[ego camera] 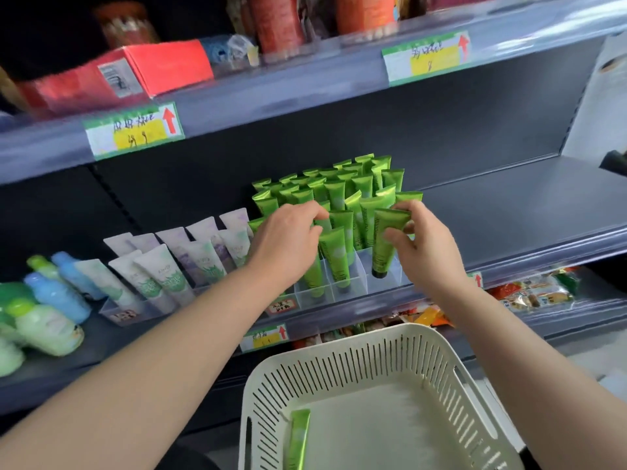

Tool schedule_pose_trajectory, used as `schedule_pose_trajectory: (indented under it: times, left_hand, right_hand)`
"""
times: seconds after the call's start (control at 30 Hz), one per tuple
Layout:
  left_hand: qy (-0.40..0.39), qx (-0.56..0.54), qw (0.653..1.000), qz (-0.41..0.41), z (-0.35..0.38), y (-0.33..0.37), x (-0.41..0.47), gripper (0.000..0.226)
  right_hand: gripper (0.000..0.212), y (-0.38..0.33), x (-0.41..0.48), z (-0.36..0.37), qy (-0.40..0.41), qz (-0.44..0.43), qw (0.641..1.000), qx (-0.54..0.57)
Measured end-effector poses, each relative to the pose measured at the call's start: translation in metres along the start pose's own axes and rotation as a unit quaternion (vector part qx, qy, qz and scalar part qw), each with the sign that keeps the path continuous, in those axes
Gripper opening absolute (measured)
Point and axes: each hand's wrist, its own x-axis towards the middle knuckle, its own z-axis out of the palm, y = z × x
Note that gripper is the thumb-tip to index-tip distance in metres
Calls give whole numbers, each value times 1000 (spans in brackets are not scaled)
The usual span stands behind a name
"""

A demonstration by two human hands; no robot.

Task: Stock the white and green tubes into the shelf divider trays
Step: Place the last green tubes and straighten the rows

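Several green tubes [334,195] stand cap-down in a clear divider tray [359,283] on the middle shelf. My right hand [422,247] pinches one green tube [385,244] by its upper part, with its black cap down in the tray's front right compartment. My left hand [288,237] reaches over the tray's left side, fingertips curled onto the tops of the green tubes there. White tubes [190,256] stand in a second clear tray [117,312] to the left. One more green tube [298,439] lies in the cream basket [339,368] below.
Blue, green and white bottles [51,310] lie at the shelf's left end. The shelf to the right of the green tubes is bare grey metal [509,212]. A red box [115,74] sits on the upper shelf. Snack packets [529,293] fill the lower shelf.
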Motion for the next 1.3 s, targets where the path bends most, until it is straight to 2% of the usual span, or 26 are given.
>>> schedule_pose_trajectory:
  times: [0.2,0.4,0.73,0.8,0.87,0.93,1.0,1.1,1.17,1.3]
  left_hand:
    - [36,-50,998,9,-10,-6,-27,25]
    - [-57,-76,995,-4,38,-29,-77,24]
    - [-135,-70,985,-76,102,-64,-100,23]
    - [-217,-33,970,-106,122,-72,-110,23]
    - [-327,7,932,-158,145,-79,-125,22]
    - [-393,20,899,-192,167,-88,-143,16]
    - [-415,14,885,-213,185,-96,-160,14]
    - [-431,17,869,-243,210,-106,-179,15]
    - [-427,24,868,-251,224,-110,-185,19]
    - [-422,19,865,-271,251,-117,-195,19]
  right_hand:
    - [28,-8,30,9,-21,-13,997,-78]
    - [32,14,31,30,-112,27,986,-122]
    - [36,20,25,33,-95,-2,986,-136]
    - [37,21,25,33,-88,-9,987,-136]
    - [43,23,23,34,-66,-6,990,-120]
    - [56,25,18,35,-31,-15,994,-100]
    - [59,25,7,35,26,-50,994,-94]
    - [47,29,-27,41,96,-121,982,-106]
    - [38,38,-50,49,81,-154,978,-119]
    - [34,59,-67,60,-23,-176,973,-150]
